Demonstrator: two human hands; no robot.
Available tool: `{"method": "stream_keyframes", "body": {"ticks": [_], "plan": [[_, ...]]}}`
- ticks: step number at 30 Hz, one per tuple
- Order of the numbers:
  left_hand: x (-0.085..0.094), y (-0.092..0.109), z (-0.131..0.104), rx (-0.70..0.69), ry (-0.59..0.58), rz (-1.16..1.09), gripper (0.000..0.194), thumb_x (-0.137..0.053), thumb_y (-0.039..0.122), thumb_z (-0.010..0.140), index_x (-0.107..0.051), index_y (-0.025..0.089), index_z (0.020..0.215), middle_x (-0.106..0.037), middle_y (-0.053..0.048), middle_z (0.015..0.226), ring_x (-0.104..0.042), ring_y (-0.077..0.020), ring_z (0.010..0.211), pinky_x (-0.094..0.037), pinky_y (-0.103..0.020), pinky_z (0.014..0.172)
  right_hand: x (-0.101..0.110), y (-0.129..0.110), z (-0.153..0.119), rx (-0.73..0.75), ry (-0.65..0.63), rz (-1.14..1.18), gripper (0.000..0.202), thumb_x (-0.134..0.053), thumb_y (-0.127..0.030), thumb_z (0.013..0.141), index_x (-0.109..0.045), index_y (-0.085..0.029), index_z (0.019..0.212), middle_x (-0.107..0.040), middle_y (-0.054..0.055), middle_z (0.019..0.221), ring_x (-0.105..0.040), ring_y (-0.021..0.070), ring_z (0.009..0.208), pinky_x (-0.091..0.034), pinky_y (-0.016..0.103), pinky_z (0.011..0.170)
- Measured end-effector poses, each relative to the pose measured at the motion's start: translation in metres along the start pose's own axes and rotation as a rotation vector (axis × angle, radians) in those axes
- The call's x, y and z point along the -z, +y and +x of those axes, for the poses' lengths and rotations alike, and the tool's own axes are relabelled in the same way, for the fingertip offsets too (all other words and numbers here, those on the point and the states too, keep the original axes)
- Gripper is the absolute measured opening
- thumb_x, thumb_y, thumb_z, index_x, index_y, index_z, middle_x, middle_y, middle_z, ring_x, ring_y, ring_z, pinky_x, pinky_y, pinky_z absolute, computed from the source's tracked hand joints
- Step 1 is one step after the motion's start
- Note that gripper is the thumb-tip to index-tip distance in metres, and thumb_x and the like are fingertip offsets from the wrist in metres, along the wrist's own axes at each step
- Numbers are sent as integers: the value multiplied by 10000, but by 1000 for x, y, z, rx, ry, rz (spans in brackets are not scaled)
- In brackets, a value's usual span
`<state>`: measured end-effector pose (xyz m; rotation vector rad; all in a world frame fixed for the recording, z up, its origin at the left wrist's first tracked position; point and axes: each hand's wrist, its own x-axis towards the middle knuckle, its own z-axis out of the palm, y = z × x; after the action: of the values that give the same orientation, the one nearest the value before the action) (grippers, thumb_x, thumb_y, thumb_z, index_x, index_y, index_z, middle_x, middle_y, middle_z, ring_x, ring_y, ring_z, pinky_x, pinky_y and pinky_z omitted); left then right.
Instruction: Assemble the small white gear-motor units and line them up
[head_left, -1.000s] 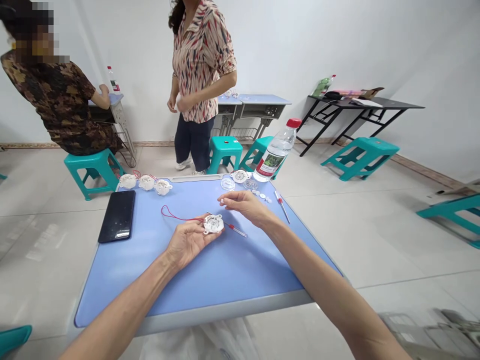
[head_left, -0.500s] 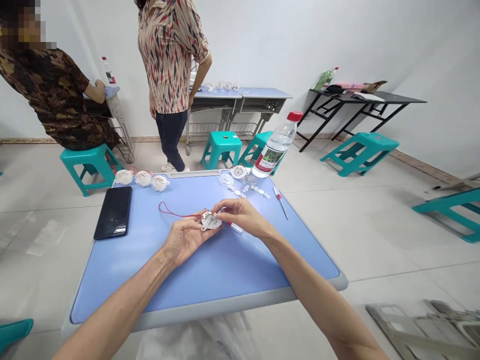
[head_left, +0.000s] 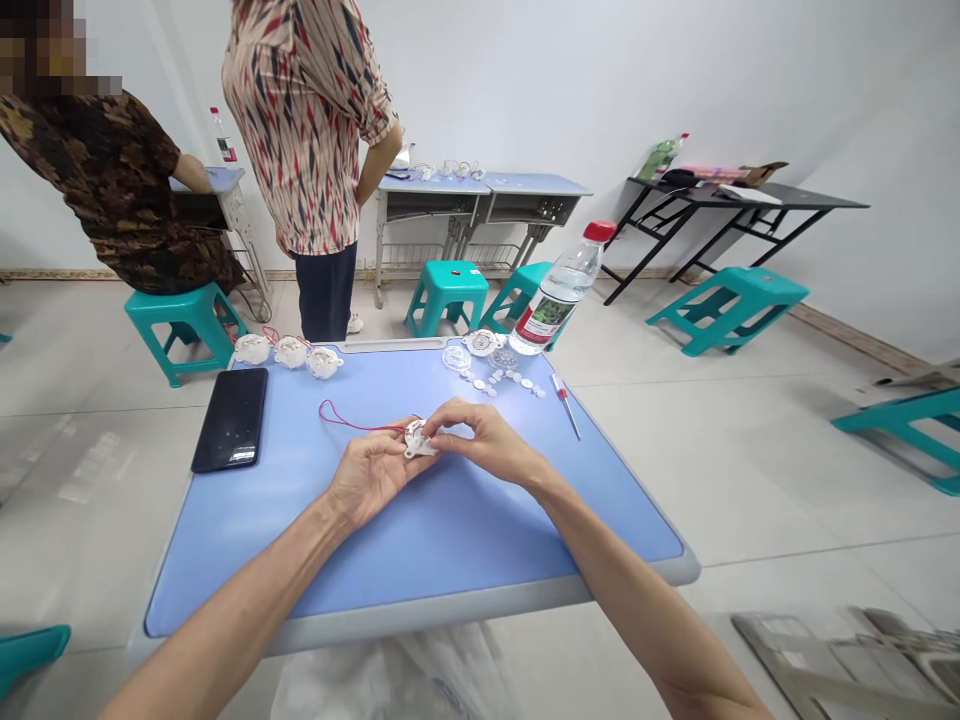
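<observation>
"Two hands meet at the disc now, don't they?"

"Yes. A second ago the right hand was apart from it, with a small white bit at its fingertips. Its thumb and forefinger have since come down onto the disc's face."

"Are they clamped on anything?"

"I can't tell. They bend in toward each other, but they cover the spot, so the bit may be between them or already down on the disc."

"And the left hand?"

"It has hardly shifted. Its fingers lie under the disc, thumb at the near side, gripping it above the table. The red wire trails off to the left."

"So what does the change mean?"

"I'd judge it has gone from bringing the bit over to working it at the disc, while the left hand steadies things."

"Anything else?"

"The loose bits lie beyond the right hand, near the bottle, with the screwdriver to their right. Three other discs sit at the far left, beyond the phone."
</observation>
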<state>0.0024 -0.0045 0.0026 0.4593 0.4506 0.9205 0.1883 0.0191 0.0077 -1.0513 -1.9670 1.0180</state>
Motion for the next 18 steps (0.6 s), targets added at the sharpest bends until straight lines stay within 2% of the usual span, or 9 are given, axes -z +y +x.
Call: {"method": "stream_keyframes", "body": {"ticks": [9, 18], "plan": [[2, -2, 0, -9, 12, -2, 333, -538, 25, 645, -684, 61, 941, -680, -125, 973, -617, -224, 965, -385, -418, 1028, -4, -3, -3, 41, 46, -84, 80, -645, -205, 811, -708, -233, 853, -699, 20, 859, -584, 177, 861, -443, 319, 811], [3, -2, 0, -7, 13, 13, 332, -557, 38, 644, -683, 60, 950, -677, -123, 960, -611, -223, 963, -377, -419, 1032, -7, -7, -5, 13, 69, -105, 112, -640, -198, 800, -724, -247, 856, -706, 14, 839, -593, 176, 826, -445, 316, 773]]}}
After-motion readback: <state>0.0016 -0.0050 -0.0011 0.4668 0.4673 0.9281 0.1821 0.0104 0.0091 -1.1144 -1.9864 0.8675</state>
